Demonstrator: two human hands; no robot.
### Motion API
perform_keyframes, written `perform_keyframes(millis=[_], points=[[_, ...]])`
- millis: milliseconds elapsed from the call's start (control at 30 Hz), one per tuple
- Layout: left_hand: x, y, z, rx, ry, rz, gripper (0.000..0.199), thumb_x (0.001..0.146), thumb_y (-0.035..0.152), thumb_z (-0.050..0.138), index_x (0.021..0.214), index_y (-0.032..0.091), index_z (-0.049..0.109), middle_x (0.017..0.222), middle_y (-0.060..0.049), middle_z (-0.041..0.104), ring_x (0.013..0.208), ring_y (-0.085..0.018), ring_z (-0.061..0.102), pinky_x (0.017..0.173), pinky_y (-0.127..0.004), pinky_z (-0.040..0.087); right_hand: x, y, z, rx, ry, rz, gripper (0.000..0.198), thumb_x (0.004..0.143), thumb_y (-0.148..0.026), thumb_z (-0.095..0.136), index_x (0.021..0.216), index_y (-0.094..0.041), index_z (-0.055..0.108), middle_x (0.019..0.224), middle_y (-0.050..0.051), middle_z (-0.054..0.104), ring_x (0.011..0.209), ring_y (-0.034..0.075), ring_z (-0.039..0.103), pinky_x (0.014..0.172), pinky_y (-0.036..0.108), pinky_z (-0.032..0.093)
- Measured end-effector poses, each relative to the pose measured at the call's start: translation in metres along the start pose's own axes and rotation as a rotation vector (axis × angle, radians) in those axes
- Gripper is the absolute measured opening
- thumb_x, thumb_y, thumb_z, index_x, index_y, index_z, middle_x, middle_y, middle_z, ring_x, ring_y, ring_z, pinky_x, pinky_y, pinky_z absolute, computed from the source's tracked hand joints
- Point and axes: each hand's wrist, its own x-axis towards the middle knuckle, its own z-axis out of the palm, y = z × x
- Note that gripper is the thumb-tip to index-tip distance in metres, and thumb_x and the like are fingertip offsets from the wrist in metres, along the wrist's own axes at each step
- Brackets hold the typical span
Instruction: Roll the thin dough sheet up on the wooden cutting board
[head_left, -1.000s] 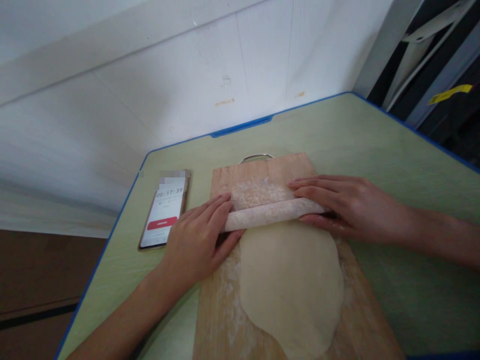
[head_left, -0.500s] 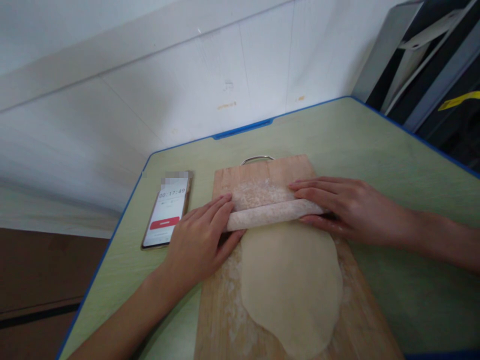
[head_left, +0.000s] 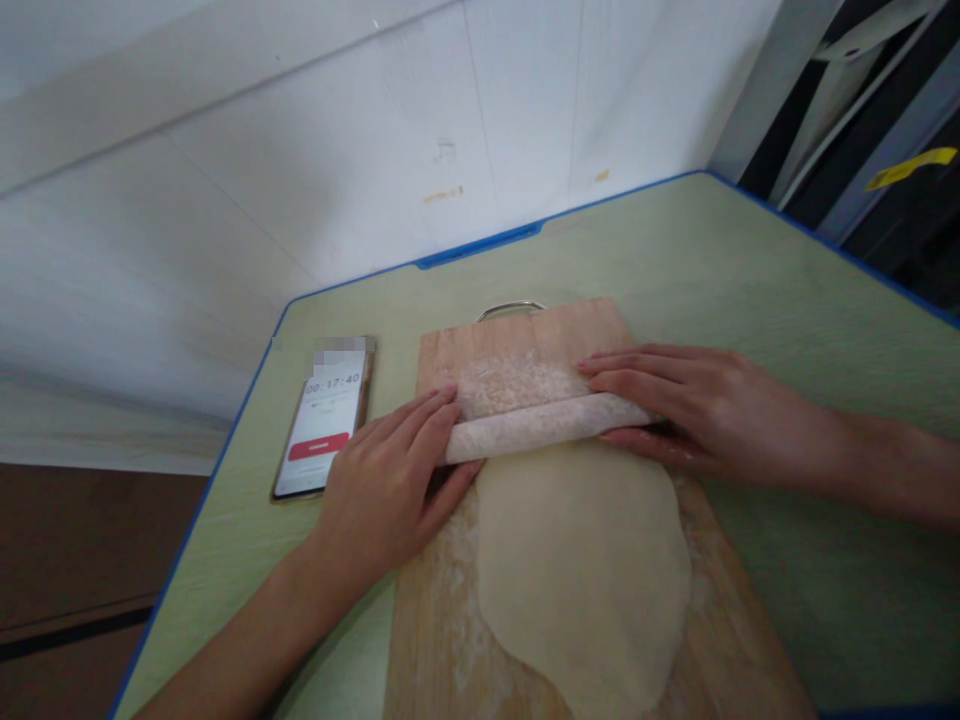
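Observation:
A flour-dusted rolling pin lies across the far edge of a flat sheet of pale dough. My left hand holds the pin's left end, fingers over the top and thumb on the near side. Around the right end closes my right hand, its thumb below and fingers reaching over the pin; the palm hides that end. Beneath everything is a wooden cutting board, with loose flour scattered beyond the pin and along the dough's sides.
To the left of the board, a phone with a running timer lies face up by my left hand. The board's metal handle points to the back. A green table with blue edging meets a white wall. Dark folded items stand at the right.
Both hands stay on the rolling pin, which keeps nearly the same place on the board. The whole view has shifted slightly, moving the phone and board a little left in the picture.

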Motion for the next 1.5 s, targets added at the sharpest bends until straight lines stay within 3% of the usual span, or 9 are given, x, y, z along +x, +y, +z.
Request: perform_keyframes(millis=[267,500,733,1067,1333,1500], points=[[0.0,0.0,-0.001,0.006,0.01,0.008,0.034,0.083,0.036,0.047,0.108,0.012,0.05,0.114,-0.014,0.061,0.103,-0.025,0.059,0.082,-0.04,0.051,0.0,0.0,0.001,0.006,0.014,0.0,0.028,0.088,-0.034,0.045,0.098,-0.013,0.061,0.108,0.012,0.065,0.098,0.024,0.06,0.082,0.039,0.05],[0.007,-0.005,-0.001,0.049,-0.094,-0.055,0.05,0.084,0.044,0.043,0.119,0.008,0.046,0.119,-0.018,0.057,0.105,-0.028,0.057,0.083,-0.042,0.051,0.005,0.006,0.0,0.0,-0.049,0.04,0.042,0.09,-0.041,0.038,0.113,-0.01,0.056,0.117,0.013,0.06,0.103,0.025,0.058,0.084,0.038,0.05],[-0.005,0.016,-0.009,0.073,-0.101,-0.102,0.055,0.087,0.047,0.034,0.118,0.003,0.046,0.118,-0.022,0.058,0.102,-0.029,0.06,0.078,-0.041,0.053,-0.003,-0.012,0.001,-0.098,-0.013,0.094,0.045,0.089,-0.042,0.037,0.118,-0.012,0.054,0.113,0.014,0.062,0.102,0.026,0.059,0.084,0.041,0.049],[0.012,-0.002,-0.001,0.009,-0.136,-0.141,0.058,0.089,0.05,0.023,0.12,0.006,0.045,0.119,-0.018,0.058,0.109,-0.027,0.056,0.085,-0.041,0.05,0.012,0.007,0.005,-0.045,-0.027,0.097,0.044,0.091,-0.041,0.034,0.115,-0.014,0.057,0.117,0.013,0.06,0.11,0.026,0.054,0.093,0.043,0.044],[-0.001,0.016,-0.008,0.04,-0.143,-0.163,0.058,0.089,0.051,0.022,0.116,0.007,0.048,0.115,-0.02,0.059,0.106,-0.028,0.057,0.081,-0.042,0.051,-0.003,-0.011,0.003,-0.126,-0.013,0.101,0.044,0.09,-0.041,0.035,0.117,-0.013,0.055,0.113,0.013,0.063,0.102,0.026,0.059,0.084,0.041,0.05],[0.002,0.009,-0.008,-0.018,-0.155,-0.146,0.057,0.089,0.05,0.022,0.119,0.01,0.048,0.123,-0.016,0.056,0.111,-0.025,0.054,0.086,-0.041,0.049,0.0,-0.005,0.004,-0.1,-0.019,0.094,0.044,0.091,-0.041,0.033,0.117,-0.013,0.056,0.113,0.013,0.063,0.103,0.026,0.058,0.085,0.04,0.049]])
